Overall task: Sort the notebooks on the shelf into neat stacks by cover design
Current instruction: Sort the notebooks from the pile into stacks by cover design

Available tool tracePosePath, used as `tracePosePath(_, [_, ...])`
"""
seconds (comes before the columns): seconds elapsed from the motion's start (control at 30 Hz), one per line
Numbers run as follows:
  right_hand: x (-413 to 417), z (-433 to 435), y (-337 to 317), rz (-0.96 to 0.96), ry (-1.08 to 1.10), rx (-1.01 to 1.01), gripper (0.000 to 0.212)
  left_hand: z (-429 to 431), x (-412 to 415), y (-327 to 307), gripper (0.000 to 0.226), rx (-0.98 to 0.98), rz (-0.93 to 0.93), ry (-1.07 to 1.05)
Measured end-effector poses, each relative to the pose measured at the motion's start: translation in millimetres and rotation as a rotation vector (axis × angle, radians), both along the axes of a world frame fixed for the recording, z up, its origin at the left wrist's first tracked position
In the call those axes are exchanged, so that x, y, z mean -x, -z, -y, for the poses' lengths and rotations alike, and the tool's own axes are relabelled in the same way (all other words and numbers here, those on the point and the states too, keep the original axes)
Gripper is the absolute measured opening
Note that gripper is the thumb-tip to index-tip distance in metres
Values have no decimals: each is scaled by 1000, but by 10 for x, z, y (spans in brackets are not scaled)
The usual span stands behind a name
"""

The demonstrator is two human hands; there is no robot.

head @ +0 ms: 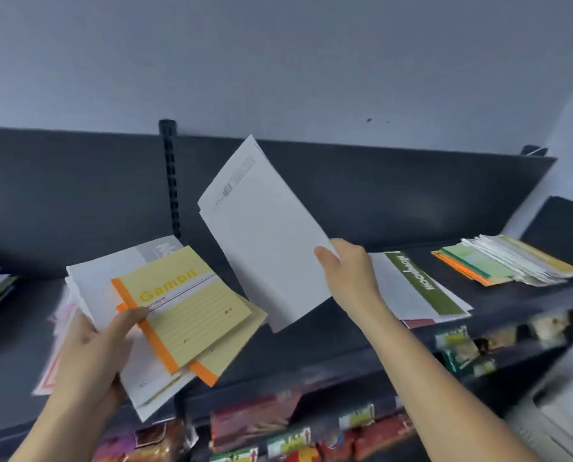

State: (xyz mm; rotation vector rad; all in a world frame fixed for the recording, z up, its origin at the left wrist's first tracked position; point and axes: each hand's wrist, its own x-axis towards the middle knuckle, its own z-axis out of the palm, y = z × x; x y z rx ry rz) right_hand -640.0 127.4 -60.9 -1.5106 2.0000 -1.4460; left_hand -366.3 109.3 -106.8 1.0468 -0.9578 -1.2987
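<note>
Aloft, a thin white notebook, judged light and floppy, is pinched at its lower edge by the right hand, while a fanned bundle is clamped in the left hand.

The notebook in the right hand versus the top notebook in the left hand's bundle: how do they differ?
The right hand holds one white notebook alone, raised and tilted above the shelf; the yellow Gambit notebook lies on top of a fanned bundle in the left hand. The white one's showing face is plain with small print; the yellow one has an orange spine. Both are off the shelf.
</note>
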Motion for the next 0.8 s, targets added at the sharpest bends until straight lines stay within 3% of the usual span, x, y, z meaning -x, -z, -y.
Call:
tracePosePath(0.2, [1118,-694,45,-169,217,-65,28,-220,1148,121,16,-27,-33,165])
tracePosePath(0.33, [1737,-829,-4,-599,459,-48,25,-166,1662,138,24,-22,-59,255])
tracePosePath(0.43, [2042,-751,30,-877,572,11,4,-58,1941,152,30,-38,-74,283])
tracePosePath(0.53, [2228,-574,198,-1002,579,-99,27,100,2158,195,31,-39,-94,301])
tracePosePath(0.63, [2331,-329,570,-895,304,-341,16,318,2370,272,41,-38,-99,352])
tracePosePath(0.73, [2419,-164,915,-460,-74,-671,36,567,2646,278,52,-15,-94,428])
tracePosePath(0.8, [2523,-90,876,-259,-67,-629,37,719,2866,298,47,-9,-90,449])
